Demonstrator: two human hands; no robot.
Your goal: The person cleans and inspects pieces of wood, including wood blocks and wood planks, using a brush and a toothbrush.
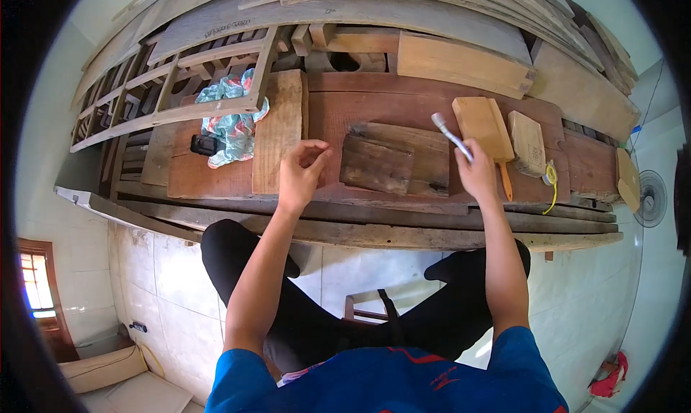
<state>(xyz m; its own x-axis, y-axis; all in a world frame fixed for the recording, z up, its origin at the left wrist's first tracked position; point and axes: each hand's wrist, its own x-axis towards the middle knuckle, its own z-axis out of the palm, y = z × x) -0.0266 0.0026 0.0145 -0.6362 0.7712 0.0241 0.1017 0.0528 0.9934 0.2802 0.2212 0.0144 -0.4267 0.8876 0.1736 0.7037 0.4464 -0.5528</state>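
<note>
My right hand (476, 172) is closed around a toothbrush (452, 136) with a pale handle, its head pointing up and left. Before me lie weathered dark wooden boards (378, 165), a smaller piece overlapping a larger one. They rest on a reddish-brown wooden tabletop (327, 118). My left hand (302, 170) hovers left of the boards, fingers loosely curled, thumb near the fingertips, and no held object shows. It is nearest to a light wooden plank (279, 136).
Right of the boards are a wooden block (484, 125), an orange handle (506, 183), a smaller block (527, 143) and a yellow tape measure (550, 175). At left sit a patterned cloth (232, 129), a black object (205, 145) and a slatted wooden frame (165, 89). Planks (345, 14) are stacked behind.
</note>
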